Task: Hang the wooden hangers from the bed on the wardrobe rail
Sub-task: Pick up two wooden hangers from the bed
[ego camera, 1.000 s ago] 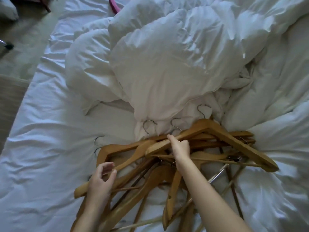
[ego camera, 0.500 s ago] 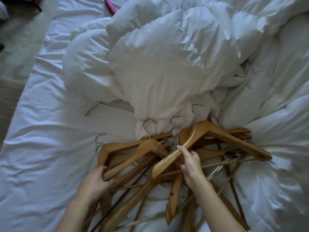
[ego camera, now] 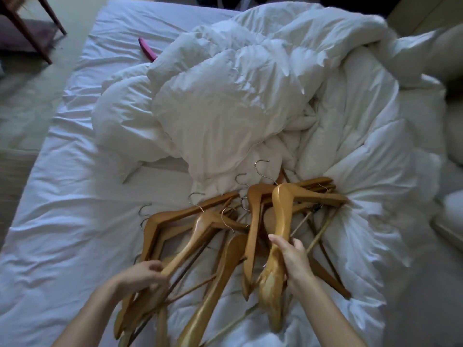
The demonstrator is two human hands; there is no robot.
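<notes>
A tangled pile of several wooden hangers (ego camera: 210, 236) with metal hooks lies on the white bed (ego camera: 62, 221) in front of me. My right hand (ego camera: 292, 259) grips one arm of a light wooden hanger (ego camera: 281, 216), which stands lifted and turned nearly upright above the pile. My left hand (ego camera: 142, 272) is closed around the lower arm of another hanger (ego camera: 193, 241) at the pile's left side. The wardrobe rail is not in view.
A crumpled white duvet (ego camera: 225, 108) is heaped just behind the hangers. A pink object (ego camera: 147, 50) pokes out from under it at the back. Dark chair legs (ego camera: 30, 28) stand on the floor at the far left. Pillows (ego camera: 451, 136) lie at the right.
My right hand has pulled its hanger toward me and swung it from lying across the pile to nearly upright. My left hand has closed on a hanger arm. The view has pulled back.
</notes>
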